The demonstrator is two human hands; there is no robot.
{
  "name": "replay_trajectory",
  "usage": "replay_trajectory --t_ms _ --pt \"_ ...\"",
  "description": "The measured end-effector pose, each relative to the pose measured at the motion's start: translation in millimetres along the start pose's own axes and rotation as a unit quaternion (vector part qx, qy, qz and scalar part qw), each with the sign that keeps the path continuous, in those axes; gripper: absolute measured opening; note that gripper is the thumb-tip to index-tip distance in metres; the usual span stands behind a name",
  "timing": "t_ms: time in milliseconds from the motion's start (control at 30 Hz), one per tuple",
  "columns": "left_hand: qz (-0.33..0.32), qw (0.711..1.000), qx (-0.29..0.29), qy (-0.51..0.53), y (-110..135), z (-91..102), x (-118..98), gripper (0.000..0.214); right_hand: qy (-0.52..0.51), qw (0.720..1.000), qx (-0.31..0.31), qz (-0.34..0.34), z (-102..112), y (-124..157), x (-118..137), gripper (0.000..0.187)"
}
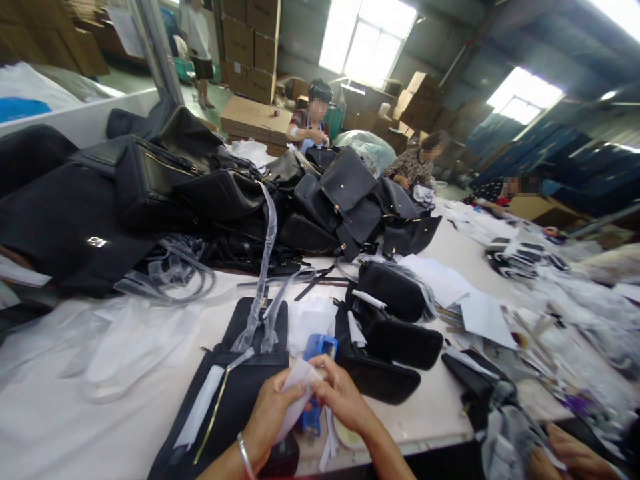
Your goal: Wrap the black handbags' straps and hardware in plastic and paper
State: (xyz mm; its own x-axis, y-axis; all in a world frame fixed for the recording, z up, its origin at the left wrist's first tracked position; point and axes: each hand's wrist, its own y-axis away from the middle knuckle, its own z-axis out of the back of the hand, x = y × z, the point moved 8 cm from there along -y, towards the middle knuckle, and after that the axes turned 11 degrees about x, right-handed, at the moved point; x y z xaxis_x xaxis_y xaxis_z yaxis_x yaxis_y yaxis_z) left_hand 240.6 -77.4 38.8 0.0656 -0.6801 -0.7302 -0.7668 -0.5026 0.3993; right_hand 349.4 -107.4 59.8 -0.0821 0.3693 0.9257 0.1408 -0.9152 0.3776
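In the head view, a piece of white paper (294, 410), seemingly folded, is pinched between my two hands. My left hand (267, 410), a silver bangle at its wrist, grips the paper's left side. On the right, my right hand (345, 397) pinches its upper edge with thumb and fingers. Behind and below the paper is a blue tape dispenser (311, 421), partly hidden by my hands. Beneath my left arm lies a black bag (239, 393) with a gold zipper and a white paper strip. Its strap (265, 267) is wrapped in clear plastic and runs up toward the pile.
A large heap of black bags (225, 193) spans the table's far side. Several small black bags (400, 340) lie right of my hands. Plastic film (125, 347) covers the left. Another person's hands (570, 453) work at lower right; several people sit farther back.
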Motion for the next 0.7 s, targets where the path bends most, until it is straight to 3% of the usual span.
replay_trajectory --t_ms 67,200,333,500,600,700 --pt "-0.011 1.0 -0.009 -0.011 0.1 0.6 -3.9 0.039 -0.039 0.999 0.001 0.002 -2.9 5.3 -1.5 0.034" --pt "-0.046 0.994 -0.044 -0.088 0.4 3.7 -7.0 0.029 -0.043 0.996 -0.079 0.001 -1.4 9.4 -7.6 0.028" --pt "-0.095 0.97 -0.079 -0.21 6.3 4.0 -13.1 0.021 -0.075 0.989 -0.128 0.007 -4.9 6.2 -16.9 0.028" --pt "-0.117 0.943 -0.071 -0.303 13.4 -5.2 -20.0 0.021 -0.124 0.979 -0.16 0.005 -6.4 5.4 -24.5 0.03" --pt "-0.143 0.916 -0.062 -0.37 14.4 -12.0 -23.4 0.022 -0.103 0.98 -0.172 0.003 -3.0 7.0 -20.8 0.029" --pt "-0.189 0.86 -0.053 -0.47 13.7 -20.3 -23.4 0.024 -0.038 0.981 -0.189 -0.003 2.7 11.1 -14.0 0.021"
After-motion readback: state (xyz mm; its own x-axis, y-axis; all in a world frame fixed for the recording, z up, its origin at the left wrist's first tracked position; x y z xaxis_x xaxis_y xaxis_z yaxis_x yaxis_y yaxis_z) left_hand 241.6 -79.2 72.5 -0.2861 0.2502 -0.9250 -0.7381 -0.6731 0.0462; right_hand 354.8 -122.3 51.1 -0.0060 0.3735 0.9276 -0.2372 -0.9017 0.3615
